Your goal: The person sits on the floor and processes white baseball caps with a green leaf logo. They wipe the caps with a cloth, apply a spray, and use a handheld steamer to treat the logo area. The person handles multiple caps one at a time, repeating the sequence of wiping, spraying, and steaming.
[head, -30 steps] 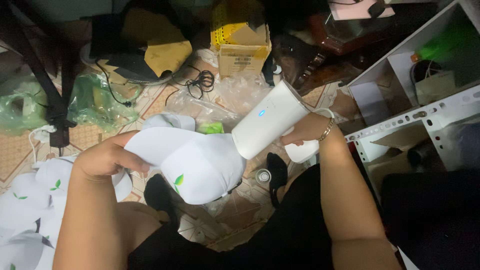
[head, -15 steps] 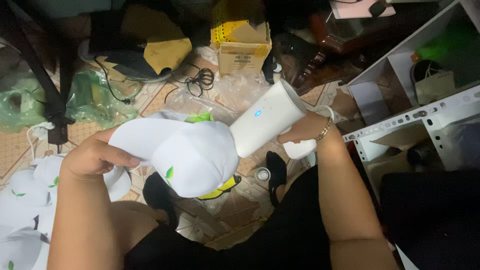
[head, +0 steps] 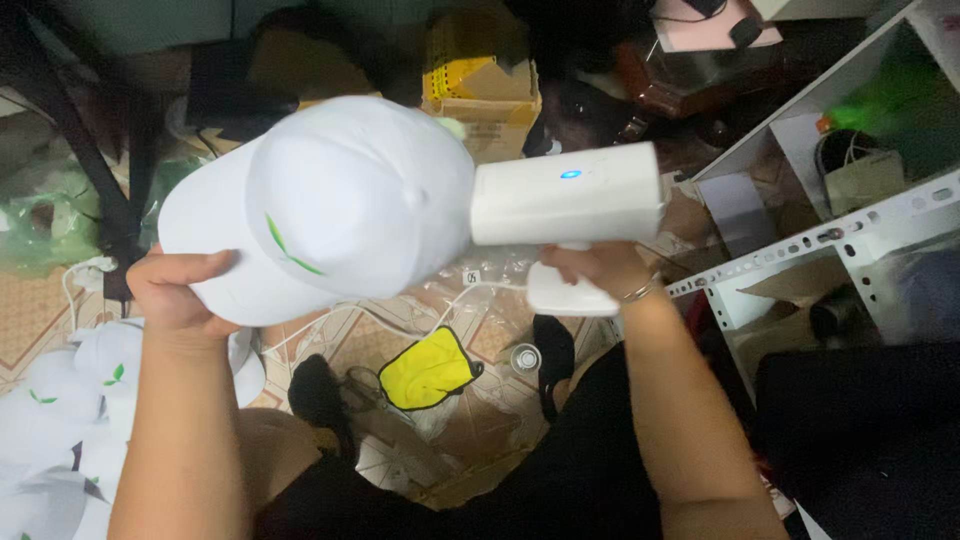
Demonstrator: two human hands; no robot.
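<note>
Head view: a white cap (head: pixel 320 205) is held up at chest height, above a tiled floor (head: pixel 40 310), by the left hand (head: pixel 180 290), whose fingers are closed on the edge at the cap's lower left. The cap's crown faces the camera, a small green leaf mark to the left of its top button; its long axis runs left to right, nearly level, though which end carries the brim cannot be told. Right of the cap, a white handheld steamer (head: pixel 567 195) is gripped by its handle in the right hand (head: pixel 600 270), fist closed; its barrel lies level, nozzle pointing left and touching the cap's right side. For even work, the fabric is best kept taut and fingers kept away from the nozzle. Below the cap lies a yellow cloth (head: pixel 428 368).
</note>
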